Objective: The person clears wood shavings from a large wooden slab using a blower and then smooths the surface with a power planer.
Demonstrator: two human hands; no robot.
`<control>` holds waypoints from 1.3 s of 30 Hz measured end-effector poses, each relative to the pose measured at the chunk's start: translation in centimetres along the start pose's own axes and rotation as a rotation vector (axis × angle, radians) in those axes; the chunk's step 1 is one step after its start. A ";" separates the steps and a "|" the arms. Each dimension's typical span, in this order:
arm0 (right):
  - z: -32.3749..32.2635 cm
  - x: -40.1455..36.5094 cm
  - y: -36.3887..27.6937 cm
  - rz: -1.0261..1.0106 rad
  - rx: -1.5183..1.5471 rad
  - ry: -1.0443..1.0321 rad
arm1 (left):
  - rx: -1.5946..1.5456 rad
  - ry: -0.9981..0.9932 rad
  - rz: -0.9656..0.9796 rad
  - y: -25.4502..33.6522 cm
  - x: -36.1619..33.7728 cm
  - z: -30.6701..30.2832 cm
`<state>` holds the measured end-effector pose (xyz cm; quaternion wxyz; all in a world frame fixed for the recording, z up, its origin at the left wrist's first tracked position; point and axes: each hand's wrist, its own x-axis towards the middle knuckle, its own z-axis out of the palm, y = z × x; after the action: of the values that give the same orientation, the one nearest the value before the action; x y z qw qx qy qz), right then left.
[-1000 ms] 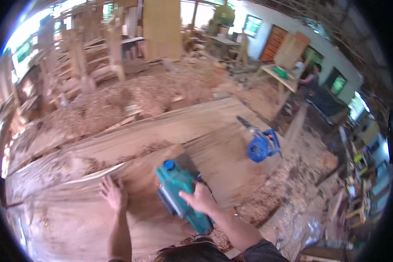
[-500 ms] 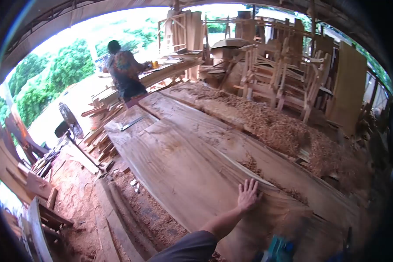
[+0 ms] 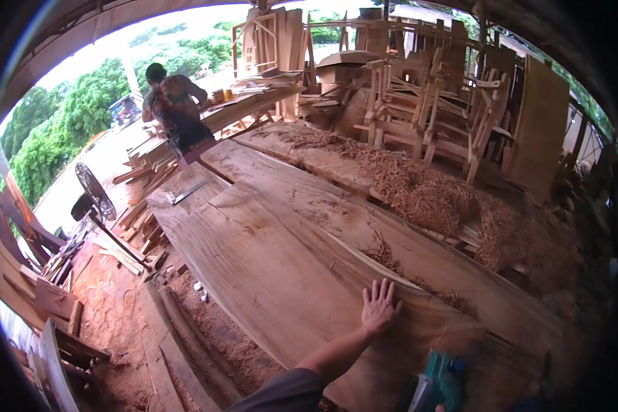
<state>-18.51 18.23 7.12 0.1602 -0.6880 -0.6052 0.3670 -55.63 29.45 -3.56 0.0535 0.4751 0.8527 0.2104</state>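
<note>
My left hand (image 3: pixel 380 307) lies flat on a broad wooden slab (image 3: pixel 268 254), its fingers spread near the slab's right edge. A teal electric planer (image 3: pixel 441 382) rests low in the view on the near part of the slab, tilted towards me. Only a sliver of my right hand (image 3: pixel 441 408) shows at the bottom edge, at the planer's grip; the rest is cut off. Near the slab's far end lies a metal square (image 3: pixel 185 193). Wood shavings (image 3: pixel 383 253) lie along the seam between this slab and the one beside it.
A second long slab (image 3: pixel 350 206) runs alongside on the right, with heaped shavings (image 3: pixel 426 185) beyond it. At the far left stand a fan (image 3: pixel 96 191) and a stack of boards. Another person (image 3: pixel 177 110) works at a far bench. Wooden frames (image 3: pixel 432 103) fill the back right.
The view has shifted slightly, so the scene sits further left. The planer, blurred and lower before, now shows more clearly. My left hand stays flat on the slab.
</note>
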 end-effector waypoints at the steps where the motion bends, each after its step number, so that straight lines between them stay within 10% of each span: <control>1: 1.0 3.0 0.1 0.025 0.121 0.035 | 0.013 0.003 0.006 -0.1 0.1 0.0; 9: 2.1 12.5 -8.6 -0.277 0.589 -0.094 | 0.053 0.075 0.061 -0.9 1.0 0.4; 23: -4.7 -17.3 10.0 -0.029 0.415 0.155 | 0.148 -0.045 0.010 0.7 0.1 0.1; 39: -5.1 12.0 -4.3 -0.201 0.463 0.118 | 0.138 -0.008 0.023 1.5 0.2 -0.9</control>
<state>-18.01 31.71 9.67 0.3843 -0.5896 -0.5601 0.4370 -54.85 30.03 -2.11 0.0216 0.4881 0.8596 0.1499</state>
